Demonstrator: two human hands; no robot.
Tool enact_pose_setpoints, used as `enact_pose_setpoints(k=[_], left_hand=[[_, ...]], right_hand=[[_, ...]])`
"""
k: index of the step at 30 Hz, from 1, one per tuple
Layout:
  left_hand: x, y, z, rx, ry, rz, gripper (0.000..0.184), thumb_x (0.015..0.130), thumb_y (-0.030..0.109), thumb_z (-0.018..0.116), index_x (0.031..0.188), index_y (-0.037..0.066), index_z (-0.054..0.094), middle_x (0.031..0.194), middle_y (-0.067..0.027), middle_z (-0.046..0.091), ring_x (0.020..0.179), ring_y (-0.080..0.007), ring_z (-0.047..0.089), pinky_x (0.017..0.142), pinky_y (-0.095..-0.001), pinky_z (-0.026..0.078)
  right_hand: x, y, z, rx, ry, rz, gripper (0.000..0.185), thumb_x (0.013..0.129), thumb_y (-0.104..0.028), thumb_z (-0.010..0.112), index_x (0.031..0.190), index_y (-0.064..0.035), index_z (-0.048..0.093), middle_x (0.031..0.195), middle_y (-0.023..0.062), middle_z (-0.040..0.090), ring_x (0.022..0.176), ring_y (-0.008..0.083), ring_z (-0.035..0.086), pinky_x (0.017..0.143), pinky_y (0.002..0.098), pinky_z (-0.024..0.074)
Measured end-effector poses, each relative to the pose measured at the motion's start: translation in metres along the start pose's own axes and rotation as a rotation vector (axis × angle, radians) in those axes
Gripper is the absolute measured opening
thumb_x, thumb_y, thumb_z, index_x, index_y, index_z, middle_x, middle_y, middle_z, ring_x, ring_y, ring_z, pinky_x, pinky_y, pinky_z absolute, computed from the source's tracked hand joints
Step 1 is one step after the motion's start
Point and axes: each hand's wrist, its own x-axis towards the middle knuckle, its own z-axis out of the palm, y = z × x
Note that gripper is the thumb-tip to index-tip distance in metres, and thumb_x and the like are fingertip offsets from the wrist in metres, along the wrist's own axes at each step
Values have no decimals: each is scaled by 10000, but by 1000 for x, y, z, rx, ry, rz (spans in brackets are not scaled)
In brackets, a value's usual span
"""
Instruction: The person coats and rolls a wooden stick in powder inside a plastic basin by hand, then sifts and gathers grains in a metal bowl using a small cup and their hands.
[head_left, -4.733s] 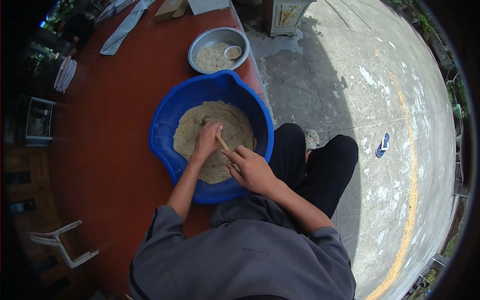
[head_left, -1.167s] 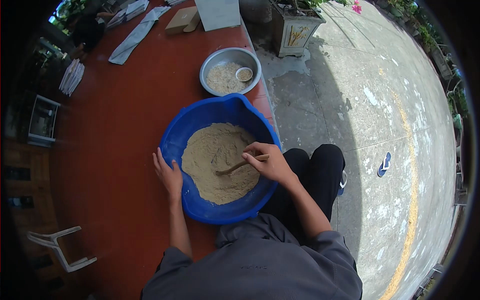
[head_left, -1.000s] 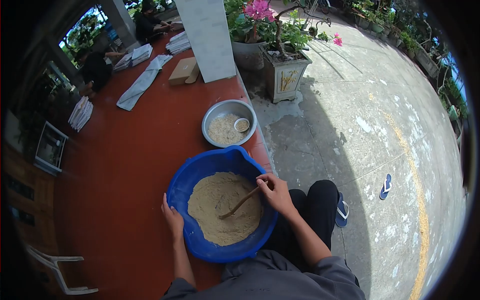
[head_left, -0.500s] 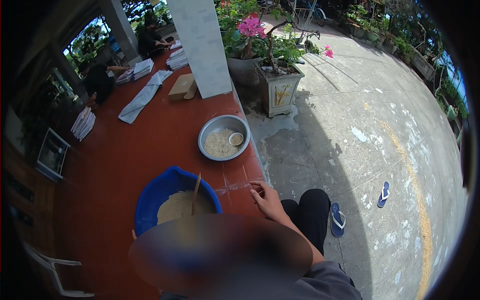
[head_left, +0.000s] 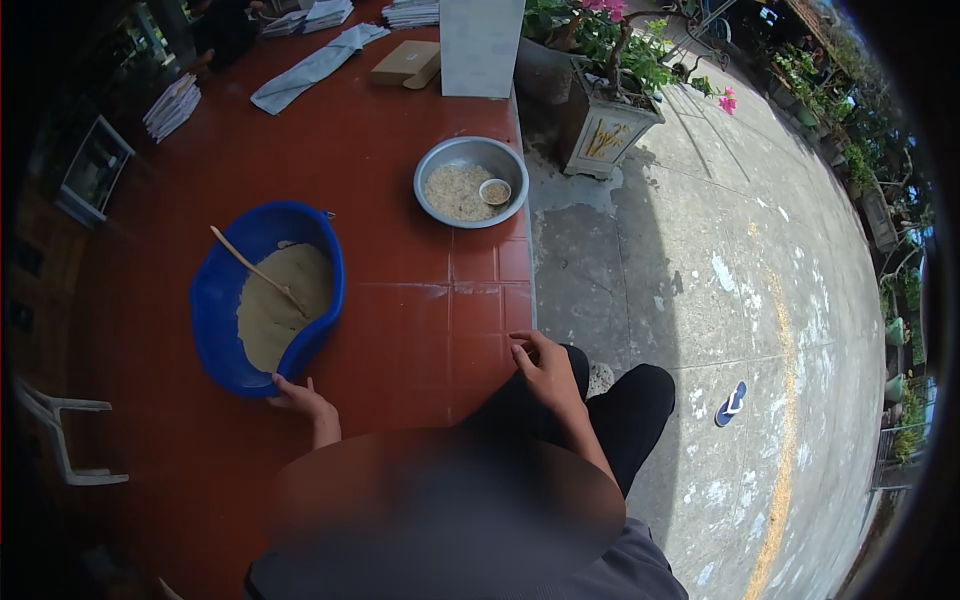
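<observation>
Red tiles (head_left: 400, 335) are spreading around the blue tub (head_left: 215, 345), which is sitting forward-left, long axis running roughly away from the person, powder (head_left: 265, 325) filling its bottom; the metal bowl (head_left: 470, 220) is standing apart, beside the tile edge. Left hand (head_left: 308, 402), the nearer, is touching the near rim, cannot tell if gripping; right hand (head_left: 550, 375) is hovering well apart, fingers loosely parted; the stick (head_left: 255, 268) is slanting far-left.

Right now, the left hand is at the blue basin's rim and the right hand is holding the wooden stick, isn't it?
Not quite: the head view shows the wooden stick resting inside the blue basin, apart from the right hand, which appears empty. The left hand is indeed at the basin's rim.
</observation>
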Motion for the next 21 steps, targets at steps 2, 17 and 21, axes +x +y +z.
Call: enact_pose_setpoints(k=[2,17,21], left_hand=[[-26,-19,18,-2,-159,24,942,1124,549,540,1762,172,-41,1752,-246,275,1577,-429,428,1214,-607,476],[-29,-132,126,1331,51,215,674,1118,325,392,1757,132,300,1861,-92,192,1726,-296,137,1372,-613,120],[-29,-138,121,1346,65,246,700,1104,310,421,1760,107,282,1864,-119,167,1728,-325,120,1366,-640,110]], right_hand=[[0,-7,2,-12,-23,16,323,1068,-178,694,1327,13,716,1007,209,796,895,309,787,830,417,612],[151,12,49,-745,-248,-405,379,990,-251,731,1290,-23,694,1596,267,526,1404,443,571,1078,529,533],[230,51,65,-1095,-216,-461,470,939,-270,787,1346,-58,682,1788,242,278,1654,476,252,1195,679,410]])
